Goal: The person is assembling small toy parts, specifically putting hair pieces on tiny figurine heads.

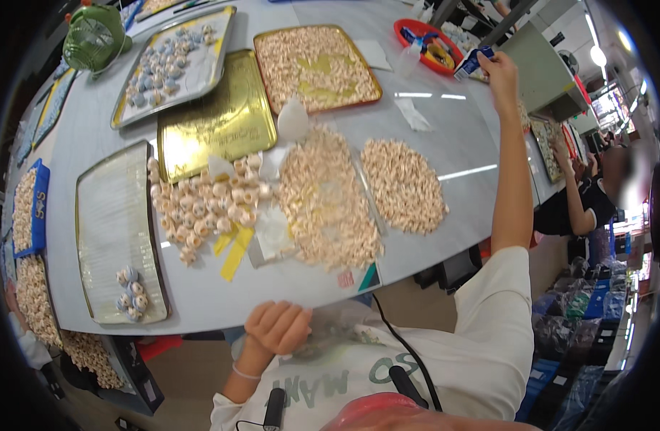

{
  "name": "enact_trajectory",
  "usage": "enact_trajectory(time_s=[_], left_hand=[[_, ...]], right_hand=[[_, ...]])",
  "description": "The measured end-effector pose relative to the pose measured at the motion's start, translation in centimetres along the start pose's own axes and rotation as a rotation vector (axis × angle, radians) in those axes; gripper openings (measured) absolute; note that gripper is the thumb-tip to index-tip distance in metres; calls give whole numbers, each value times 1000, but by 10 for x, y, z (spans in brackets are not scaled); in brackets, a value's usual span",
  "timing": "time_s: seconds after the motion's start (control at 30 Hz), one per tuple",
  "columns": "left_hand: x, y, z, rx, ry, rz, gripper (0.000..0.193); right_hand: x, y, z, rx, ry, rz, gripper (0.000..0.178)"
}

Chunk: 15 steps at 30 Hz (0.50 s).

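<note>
the right hand (499, 72) reaches far across the table (445, 136), fingers clamped on a small carton (472, 63); best keep it level. the left hand (276, 327) rests curled shut at the near edge.

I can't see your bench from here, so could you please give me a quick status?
Right hand stretched out, gripping a small carton. Left hand fisted on a clear bag at the table edge. Nothing in the way.

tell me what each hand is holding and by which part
The right hand, stretched out far over the table, grips a small blue and white carton by its near end. The left hand is curled at the table edge against a clear plastic bag.
</note>
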<state>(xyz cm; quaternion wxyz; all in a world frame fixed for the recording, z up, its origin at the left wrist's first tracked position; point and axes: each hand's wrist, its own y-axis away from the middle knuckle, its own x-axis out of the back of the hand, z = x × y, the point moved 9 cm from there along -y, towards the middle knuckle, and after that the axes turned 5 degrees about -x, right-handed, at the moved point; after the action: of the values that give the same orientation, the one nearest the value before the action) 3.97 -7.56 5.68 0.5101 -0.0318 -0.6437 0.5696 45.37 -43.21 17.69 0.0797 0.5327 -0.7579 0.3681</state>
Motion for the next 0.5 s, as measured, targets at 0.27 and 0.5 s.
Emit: enact_trajectory(time_s=[0.27,0.5], left_hand=[[-11,6,4,23,-201,-127,16],[-14,4,-1,104,-242,-191,15]], right_hand=[[-85,-101,83,-234,-112,173,19],[-124,-108,130,-244,58,17,15]])
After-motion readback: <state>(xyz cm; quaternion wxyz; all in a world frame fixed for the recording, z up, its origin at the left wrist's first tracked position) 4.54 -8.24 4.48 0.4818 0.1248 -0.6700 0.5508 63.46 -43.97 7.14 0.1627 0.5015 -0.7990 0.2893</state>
